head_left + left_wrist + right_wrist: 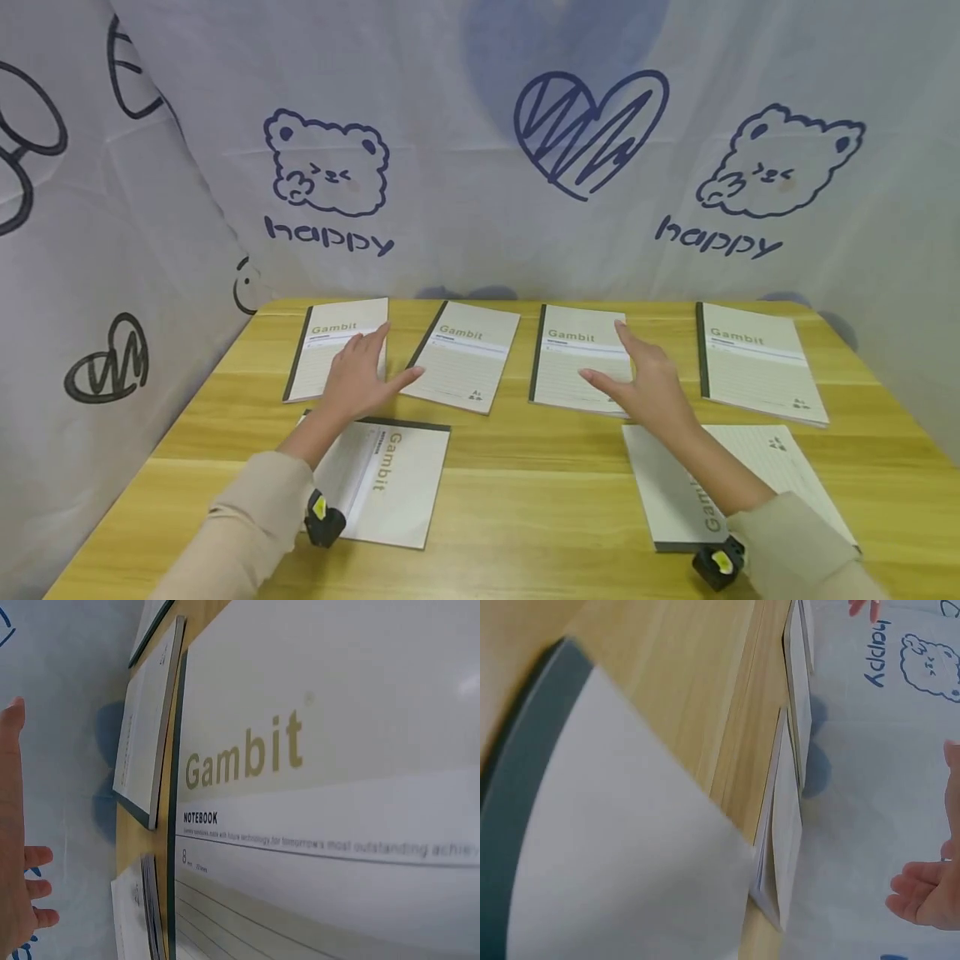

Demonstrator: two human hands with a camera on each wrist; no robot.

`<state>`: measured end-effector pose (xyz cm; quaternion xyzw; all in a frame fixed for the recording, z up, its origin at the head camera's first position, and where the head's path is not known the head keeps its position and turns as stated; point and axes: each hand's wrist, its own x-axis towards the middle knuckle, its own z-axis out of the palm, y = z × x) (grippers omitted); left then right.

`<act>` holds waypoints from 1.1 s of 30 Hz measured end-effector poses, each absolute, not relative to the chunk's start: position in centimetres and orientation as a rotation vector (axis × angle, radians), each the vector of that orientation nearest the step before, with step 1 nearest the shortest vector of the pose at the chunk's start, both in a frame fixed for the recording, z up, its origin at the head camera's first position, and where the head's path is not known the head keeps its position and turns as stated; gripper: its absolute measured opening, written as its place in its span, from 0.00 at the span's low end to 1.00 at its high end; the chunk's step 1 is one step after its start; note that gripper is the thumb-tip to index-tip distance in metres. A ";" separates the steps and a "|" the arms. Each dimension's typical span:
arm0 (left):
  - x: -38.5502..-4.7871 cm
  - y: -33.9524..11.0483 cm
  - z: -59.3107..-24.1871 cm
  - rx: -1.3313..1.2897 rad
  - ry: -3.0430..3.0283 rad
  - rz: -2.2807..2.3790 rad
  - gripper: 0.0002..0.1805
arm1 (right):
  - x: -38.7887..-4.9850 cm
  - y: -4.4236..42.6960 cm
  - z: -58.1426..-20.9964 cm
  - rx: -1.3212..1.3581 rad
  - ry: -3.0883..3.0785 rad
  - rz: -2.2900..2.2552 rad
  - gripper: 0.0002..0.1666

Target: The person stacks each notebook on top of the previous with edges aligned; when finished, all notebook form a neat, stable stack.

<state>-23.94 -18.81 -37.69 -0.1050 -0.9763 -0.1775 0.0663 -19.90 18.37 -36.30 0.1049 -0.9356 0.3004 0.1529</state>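
Note:
My left hand (358,379) hovers over the far-left notebook (306,371), thumb spread from the fingers, holding nothing. Under that forearm lies a sideways notebook (408,492), its "Gambit" print large in the left wrist view, where part of the left hand (11,847) shows at the edge. My right hand (648,379) is in the air by the third notebook (573,375) of the far row, thumb apart and nothing held. Below the right forearm another turned notebook (780,475) lies partly covered. In the right wrist view the right hand (930,892) appears at the right edge.
Between the hands lies a far-row notebook (465,358); one more notebook (753,362) is at the far right. All rest on a wooden table (532,508). A white cloth (450,183) with blue drawings hangs behind the table and along its left side.

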 end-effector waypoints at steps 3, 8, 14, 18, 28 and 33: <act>-24.3 -19.3 -38.0 -0.337 -2.949 -0.553 0.48 | -20.3 17.2 -36.7 0.309 -2.688 0.931 0.49; -24.9 -19.9 -38.7 -0.383 -2.978 -0.619 0.45 | -21.3 15.3 -37.7 0.345 -2.689 0.963 0.47; -25.5 -19.8 -39.7 -0.436 -2.997 -0.657 0.43 | -21.9 12.7 -38.8 0.362 -2.690 1.076 0.45; -25.8 -19.8 -40.5 -0.455 -2.981 -0.627 0.41 | -22.2 11.0 -39.0 0.353 -2.687 1.185 0.42; -26.7 -19.4 -42.0 -0.493 -2.958 -0.649 0.41 | -23.7 7.1 -40.7 0.301 -2.666 1.333 0.39; -27.1 -19.0 -42.3 -0.479 -2.986 -0.573 0.41 | -23.8 5.7 -41.7 0.307 -2.729 1.349 0.41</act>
